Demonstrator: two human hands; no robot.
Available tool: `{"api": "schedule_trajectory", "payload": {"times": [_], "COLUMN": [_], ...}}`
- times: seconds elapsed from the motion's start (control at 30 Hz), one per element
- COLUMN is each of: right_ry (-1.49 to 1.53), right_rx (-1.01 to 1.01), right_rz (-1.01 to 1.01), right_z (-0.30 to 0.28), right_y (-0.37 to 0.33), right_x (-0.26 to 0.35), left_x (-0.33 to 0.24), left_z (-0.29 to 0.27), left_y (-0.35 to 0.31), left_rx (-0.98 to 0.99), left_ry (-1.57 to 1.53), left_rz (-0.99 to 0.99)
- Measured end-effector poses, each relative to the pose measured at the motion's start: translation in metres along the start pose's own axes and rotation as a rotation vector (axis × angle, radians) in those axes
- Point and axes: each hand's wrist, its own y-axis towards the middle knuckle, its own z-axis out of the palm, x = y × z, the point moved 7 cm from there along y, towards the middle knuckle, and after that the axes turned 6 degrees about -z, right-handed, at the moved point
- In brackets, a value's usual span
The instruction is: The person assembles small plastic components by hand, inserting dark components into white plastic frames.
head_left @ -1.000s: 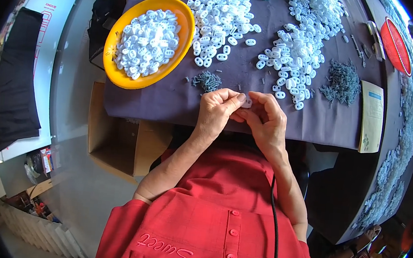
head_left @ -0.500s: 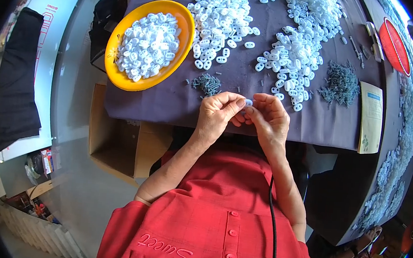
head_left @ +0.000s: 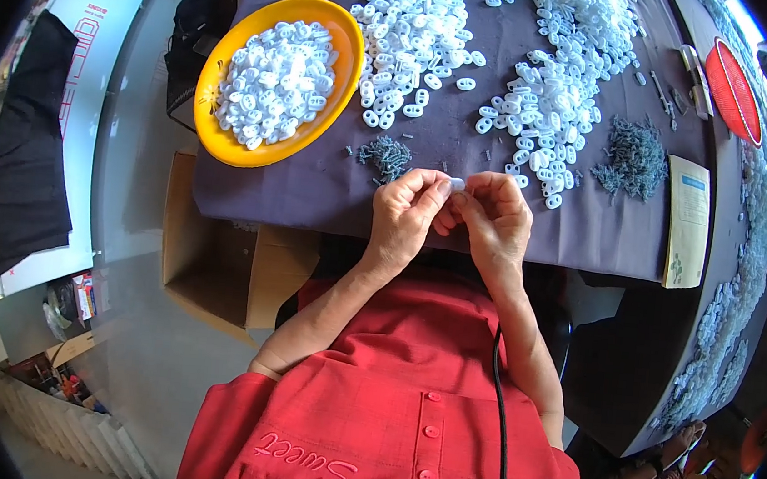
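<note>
Near the table's front edge, my left hand [head_left: 404, 212] pinches a small white oval plastic piece [head_left: 457, 184] between thumb and forefinger. My right hand [head_left: 496, 220] meets it from the other side, its thumb and fingertips closed at the piece; whether a tiny part sits in them is hidden. Just beyond my left hand lies a small heap of grey pins [head_left: 384, 156]. Past my hands, white two-holed oval pieces spread in a left pile [head_left: 414, 46] and a right pile [head_left: 550, 108]. A yellow oval bowl [head_left: 351, 72] full of similar white pieces stands at the left.
A larger heap of grey pins [head_left: 632, 159] lies right, beside a tan paper packet [head_left: 688, 222]. A red mesh basket [head_left: 734, 91] is farther back. An open cardboard box [head_left: 284, 276] stands below the table's left edge. A black cable [head_left: 501, 405] hangs down my front.
My right hand has shifted slightly left, and both hands are a little closer together around the white piece. The piece has turned slightly between the fingertips.
</note>
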Motion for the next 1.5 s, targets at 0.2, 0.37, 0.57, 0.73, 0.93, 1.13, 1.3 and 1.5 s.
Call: {"api": "schedule_trajectory", "payload": {"times": [0.2,0.37,0.57,0.73,0.93,1.13,1.3,1.5], "right_ry": [-0.101,-0.1,-0.112,-0.305,-0.257,-0.295,-0.465,-0.437], "right_rx": [-0.037,-0.041,0.159,0.184,0.118,0.167,0.205,0.193], "right_rz": [0.005,-0.001,0.004,-0.079,-0.098,-0.125,-0.235,-0.259], "right_z": [0.006,0.005,0.007,0.003,0.002,0.005,0.008,0.008], "right_y": [0.001,0.0,0.0,0.0,-0.004,-0.001,-0.001,-0.002], "right_x": [0.0,-0.001,0.0,0.005,0.008,0.012,0.02,0.02], "left_x": [0.0,0.003,0.006,0.002,0.001,0.001,0.0,0.004], "left_z": [-0.008,-0.008,-0.01,-0.007,-0.008,-0.01,-0.011,-0.013], "left_y": [-0.001,-0.001,0.002,0.004,-0.002,-0.007,-0.006,-0.005], "left_rx": [-0.122,-0.126,-0.037,0.027,0.066,-0.006,-0.002,-0.014], "left_ry": [-0.066,-0.055,-0.045,-0.1,-0.103,0.057,0.037,0.016], "left_rz": [0.076,0.03,-0.116,-0.118,-0.138,-0.15,-0.144,-0.184]}}
